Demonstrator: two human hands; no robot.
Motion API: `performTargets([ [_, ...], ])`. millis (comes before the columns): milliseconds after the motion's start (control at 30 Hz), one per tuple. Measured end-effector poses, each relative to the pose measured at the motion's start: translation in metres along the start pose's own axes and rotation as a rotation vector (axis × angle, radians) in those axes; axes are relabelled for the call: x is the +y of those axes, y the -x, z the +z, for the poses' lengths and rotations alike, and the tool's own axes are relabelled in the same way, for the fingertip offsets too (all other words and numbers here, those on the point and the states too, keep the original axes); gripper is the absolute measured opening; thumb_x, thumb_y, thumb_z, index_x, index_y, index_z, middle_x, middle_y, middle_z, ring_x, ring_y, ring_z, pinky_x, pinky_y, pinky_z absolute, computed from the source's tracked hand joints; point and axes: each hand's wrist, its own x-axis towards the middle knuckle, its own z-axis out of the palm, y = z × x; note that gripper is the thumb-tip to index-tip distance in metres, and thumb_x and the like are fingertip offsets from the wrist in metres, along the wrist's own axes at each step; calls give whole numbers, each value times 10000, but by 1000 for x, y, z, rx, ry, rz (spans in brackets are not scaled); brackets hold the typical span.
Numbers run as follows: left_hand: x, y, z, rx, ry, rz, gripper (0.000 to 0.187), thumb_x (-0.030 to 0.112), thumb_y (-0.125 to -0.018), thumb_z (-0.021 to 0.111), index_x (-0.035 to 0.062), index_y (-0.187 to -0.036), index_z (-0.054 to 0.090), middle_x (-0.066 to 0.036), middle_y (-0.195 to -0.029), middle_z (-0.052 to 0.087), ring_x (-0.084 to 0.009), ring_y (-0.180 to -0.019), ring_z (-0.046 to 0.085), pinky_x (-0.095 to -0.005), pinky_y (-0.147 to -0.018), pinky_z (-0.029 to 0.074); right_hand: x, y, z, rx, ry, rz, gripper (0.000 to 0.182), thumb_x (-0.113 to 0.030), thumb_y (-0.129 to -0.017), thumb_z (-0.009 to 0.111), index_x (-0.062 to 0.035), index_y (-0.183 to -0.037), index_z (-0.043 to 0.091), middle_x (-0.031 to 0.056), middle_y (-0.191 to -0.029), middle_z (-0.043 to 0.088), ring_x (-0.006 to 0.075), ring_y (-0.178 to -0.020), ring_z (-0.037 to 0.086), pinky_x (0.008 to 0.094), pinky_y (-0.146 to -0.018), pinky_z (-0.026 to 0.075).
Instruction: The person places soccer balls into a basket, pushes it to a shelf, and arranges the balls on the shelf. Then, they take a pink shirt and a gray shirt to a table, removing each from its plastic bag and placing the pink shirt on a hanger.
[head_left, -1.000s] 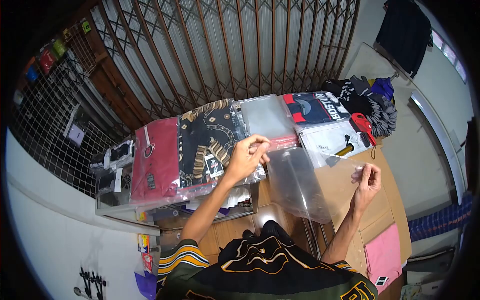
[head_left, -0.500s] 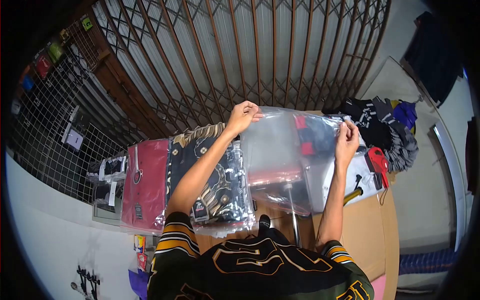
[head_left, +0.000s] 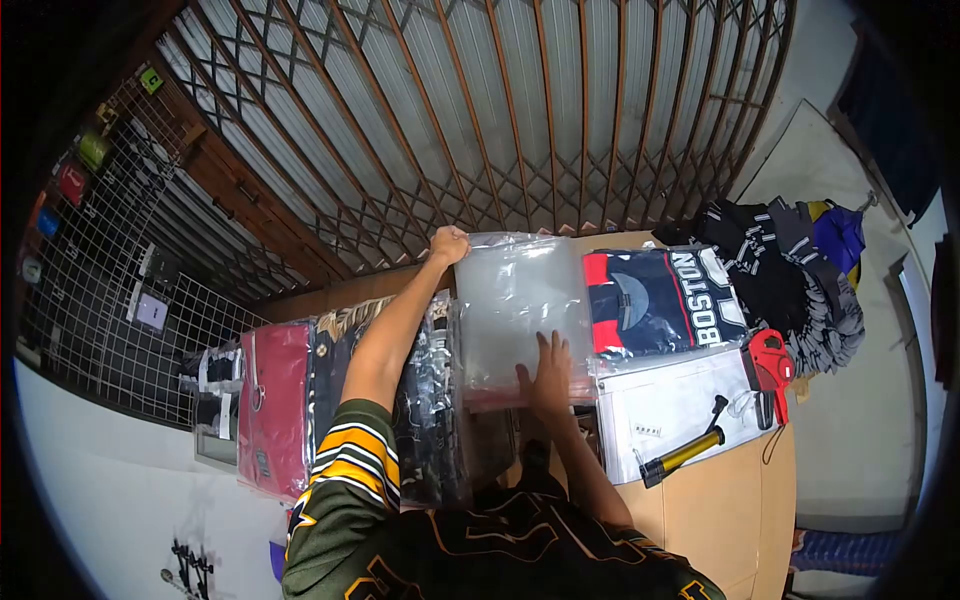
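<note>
- Background: folding gate stands beyond the work surface; bare cardboard shows at the near right.
- Left hand: fingers curled closed at the far left corner of the clear plastic, apparently pinching it. Exact finger placement is too small to confirm.
- Right hand: open, palm down, fingers spread over the near right part of the plastic. Nothing is grasped.
- Plastic: lies flat between the two rows of packed clothes, with a reddish edge at its near end. Glare hides whether every layer is level.
- Method, as judged: the work appears to be smoothing. Anchor the far corner lightly and sweep the flat palm away from it, pushing trapped air towards an open edge. Use broad, even pressure; fingertips could crease or drag the film.
- Alignment: square the near edge against the layers below before releasing the corner. Thin film may cling and shift.
- Clearance, right: BOSTON shirt and white pack lie close beside; avoid snagging them. Yellow-black tool and red tool rest farther out.
- Clearance, left: maroon shirt lies beyond the left forearm.
</note>
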Motion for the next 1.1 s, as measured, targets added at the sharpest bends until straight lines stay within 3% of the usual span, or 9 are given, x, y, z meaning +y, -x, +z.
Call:
performTargets([
  [167,-7,3,-1,120,-200,37,132,102,-788,607,39,-863,696,-165,-877,744,-318,-909,721,-406,-816,549,24,3,32,-105,-29,13,708,-224,-872,709,-84,-1485,384,275,-1587,250,533,-1454,211,703,-1134,206],
  [400,34,58,0,178,-426,353,345,178,-870,665,6,-1163,603,-247,-1172,639,-417,-1143,599,-477,-971,487,35,-6,39,-142,-125,65,670,-204,-881,698,-86,-1472,406,256,-1598,245,506,-1474,197,660,-1169,189],
  [533,47,150,21,-240,-489,637,396,222,-926,622,-25,-1231,573,-267,-1250,592,-419,-1206,551,-478,-1031,458,38,-8,37,-49,-146,19,647,-165,-889,680,-85,-1470,408,249,-1601,243,499,-1477,195,634,-1182,191],
  [600,38,206,41,-629,-618,542,452,304,-948,617,-1,-1280,587,-253,-1279,592,-392,-1215,557,-462,-1044,449,38,-9,37,13,-90,2,647,-153,-888,676,-84,-1472,406,263,-1597,237,510,-1473,192,632,-1181,194],
  [667,32,271,49,-994,-747,660,653,357,-933,641,-13,-1434,446,-288,-1415,475,-495,-1261,485,-581,-1058,417,34,-13,30,63,0,21,657,-150,-884,678,-80,-1476,403,293,-1588,226,533,-1465,187,636,-1177,196],
  [733,39,306,52,-1249,-833,352,908,464,-878,701,-6,-1530,279,-336,-1502,359,-553,-1308,431,-644,-1078,369,39,-17,37,6,-6,145,670,-163,-880,681,-72,-1480,398,332,-1573,215,561,-1453,181,646,-1168,200],
  [867,2,333,65,-1001,-1079,196,852,509,-893,615,47,-1540,311,-293,-1518,352,-565,-1321,418,-674,-1035,389,48,-37,45,-47,11,185,748,-206,-841,739,-66,-1490,393,365,-1577,166,595,-1441,163,682,-1149,194],
  [967,5,334,71,-1093,-1123,142,932,532,-890,604,71,-1591,195,-284,-1617,171,-586,-1387,324,-705,-1059,338,49,-65,52,24,188,-16,774,-267,-857,728,-65,-1509,364,372,-1583,138,586,-1440,177,697,-1130,218],
  [1100,3,326,75,-1217,-1147,135,1125,604,-852,649,68,-1597,0,-385,-1587,35,-548,-1410,319,-634,-1125,298,71,-96,63,-65,182,182,770,-336,-889,690,-55,-1520,351,379,-1582,135,576,-1439,193,690,-1126,235],
])
